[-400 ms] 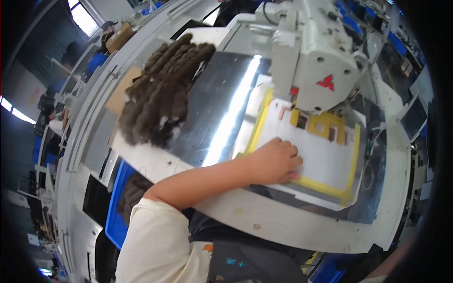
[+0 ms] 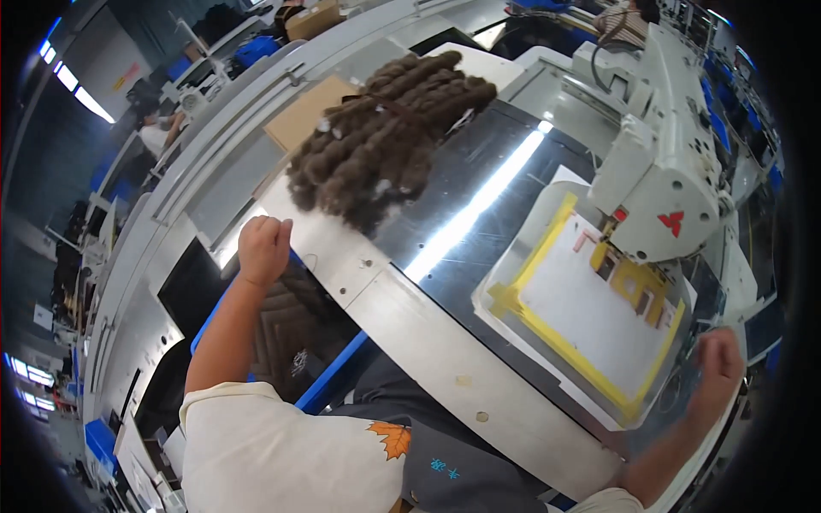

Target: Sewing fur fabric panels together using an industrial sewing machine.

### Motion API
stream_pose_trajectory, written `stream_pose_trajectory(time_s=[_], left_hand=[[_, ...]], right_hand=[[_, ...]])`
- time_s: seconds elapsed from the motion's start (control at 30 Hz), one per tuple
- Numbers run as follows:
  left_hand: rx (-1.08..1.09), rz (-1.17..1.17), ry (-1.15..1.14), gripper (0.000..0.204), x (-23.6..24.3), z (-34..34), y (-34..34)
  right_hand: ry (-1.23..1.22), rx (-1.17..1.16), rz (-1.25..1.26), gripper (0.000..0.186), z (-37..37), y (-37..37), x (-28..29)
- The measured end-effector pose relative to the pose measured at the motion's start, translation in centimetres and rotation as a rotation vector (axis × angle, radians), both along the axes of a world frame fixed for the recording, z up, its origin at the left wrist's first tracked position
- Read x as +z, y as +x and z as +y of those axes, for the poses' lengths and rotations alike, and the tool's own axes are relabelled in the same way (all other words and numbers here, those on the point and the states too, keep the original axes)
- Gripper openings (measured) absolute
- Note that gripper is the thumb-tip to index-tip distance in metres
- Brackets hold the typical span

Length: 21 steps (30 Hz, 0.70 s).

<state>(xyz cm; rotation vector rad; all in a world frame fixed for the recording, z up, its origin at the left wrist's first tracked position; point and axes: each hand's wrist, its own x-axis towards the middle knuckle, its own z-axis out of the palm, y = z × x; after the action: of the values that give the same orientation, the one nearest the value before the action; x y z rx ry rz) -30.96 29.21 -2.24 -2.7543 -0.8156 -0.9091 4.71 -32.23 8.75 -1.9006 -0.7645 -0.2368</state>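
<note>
My left hand (image 2: 263, 248) is raised, fingers curled closed, above the blue bin (image 2: 332, 372) at the table's left edge. Whatever it may hold is hidden. Dark brown quilted fabric (image 2: 295, 329) lies in that bin. My right hand (image 2: 721, 355), slightly blurred, is also closed; it is nearest the right side of the sewing template (image 2: 590, 312), a white sheet edged with yellow tape. I cannot make out anything in its fingers. The template lies under the head of a large white sewing machine (image 2: 663, 205).
A pile of puffy brown quilted pieces (image 2: 385, 137), bound with a dark strip, rests on the table's far left beside a cardboard sheet (image 2: 308, 111). A shiny metal plate (image 2: 462, 197) spans the middle. Another person (image 2: 158, 132) sits at a far-left workstation.
My left hand has left the template's near-left edge and moved left, over the blue bin. My right hand has come into view at the right. The view has shifted.
</note>
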Motion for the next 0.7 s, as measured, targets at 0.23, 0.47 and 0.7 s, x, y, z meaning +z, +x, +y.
stream_pose_trajectory(time_s=[0.23,0.47,0.7], left_hand=[[0.205,0.602,-0.430,0.035,-6.0,-0.7,-10.4],[-0.260,0.794,-0.317,0.050,-4.3,-5.5,-6.9],[-0.357,1.031,-0.385,0.031,-4.4,-9.5,-6.6]], right_hand=[[-0.536,0.107,0.317,0.011,7.5,0.5,-8.1],[-0.504,0.111,0.352,0.011,7.3,0.1,-9.5],[-0.509,0.149,0.468,0.013,7.8,0.5,-9.5]])
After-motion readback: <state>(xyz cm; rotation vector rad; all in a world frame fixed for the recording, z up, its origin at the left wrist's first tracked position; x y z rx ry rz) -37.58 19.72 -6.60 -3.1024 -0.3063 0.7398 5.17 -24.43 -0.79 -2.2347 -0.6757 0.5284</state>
